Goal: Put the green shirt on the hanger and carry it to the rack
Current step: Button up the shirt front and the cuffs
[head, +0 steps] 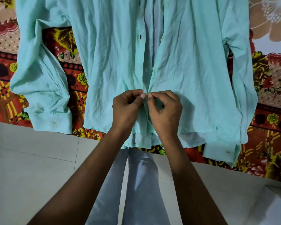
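Note:
The green shirt (113, 51) lies flat on a bed, front side up, collar end away from me and hem toward me, both sleeves folded down its sides. Its front is parted above my hands, showing the paler inside. My left hand (126, 107) pinches the left front edge near the hem. My right hand (165, 109) pinches the right front edge against it, fingertips of both hands meeting at the placket. No hanger or rack is in view.
A floral bedsheet (3, 88) in red, yellow and beige covers the bed under the shirt. Pale floor tiles (31, 168) lie in front of the bed edge. My legs in grey trousers (136, 184) stand against the bed.

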Available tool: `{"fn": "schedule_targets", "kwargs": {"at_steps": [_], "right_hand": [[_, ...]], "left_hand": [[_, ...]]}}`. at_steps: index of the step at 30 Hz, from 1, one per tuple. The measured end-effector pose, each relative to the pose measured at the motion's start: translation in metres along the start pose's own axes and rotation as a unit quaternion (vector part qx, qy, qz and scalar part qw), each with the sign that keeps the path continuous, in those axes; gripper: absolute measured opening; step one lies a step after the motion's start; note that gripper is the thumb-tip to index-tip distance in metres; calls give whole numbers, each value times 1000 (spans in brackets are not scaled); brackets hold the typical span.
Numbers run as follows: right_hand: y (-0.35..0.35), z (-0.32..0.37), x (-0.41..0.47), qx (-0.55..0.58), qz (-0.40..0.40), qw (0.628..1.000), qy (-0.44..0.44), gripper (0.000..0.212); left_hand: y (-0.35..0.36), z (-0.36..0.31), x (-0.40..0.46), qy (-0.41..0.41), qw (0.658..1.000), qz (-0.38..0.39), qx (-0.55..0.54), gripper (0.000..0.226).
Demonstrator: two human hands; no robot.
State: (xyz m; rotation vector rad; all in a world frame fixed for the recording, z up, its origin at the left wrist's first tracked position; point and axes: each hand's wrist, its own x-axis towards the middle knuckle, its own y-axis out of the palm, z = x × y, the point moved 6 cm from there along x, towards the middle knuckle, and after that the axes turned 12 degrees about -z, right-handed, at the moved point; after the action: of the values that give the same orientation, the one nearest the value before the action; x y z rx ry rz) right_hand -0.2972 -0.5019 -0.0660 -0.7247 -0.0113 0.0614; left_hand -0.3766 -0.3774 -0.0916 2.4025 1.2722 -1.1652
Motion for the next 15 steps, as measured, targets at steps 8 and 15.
{"fn": "schedule_targets", "kwargs": {"at_steps": [8, 15], "right_hand": [[3, -2, 6, 0, 44, 999, -7, 12], [3, 1, 1, 21, 60, 998, -10, 17]], "left_hand": [[2, -14, 1, 111, 992, 32, 55, 23], [3, -19, 5, 141, 987, -22, 78, 16]]}}
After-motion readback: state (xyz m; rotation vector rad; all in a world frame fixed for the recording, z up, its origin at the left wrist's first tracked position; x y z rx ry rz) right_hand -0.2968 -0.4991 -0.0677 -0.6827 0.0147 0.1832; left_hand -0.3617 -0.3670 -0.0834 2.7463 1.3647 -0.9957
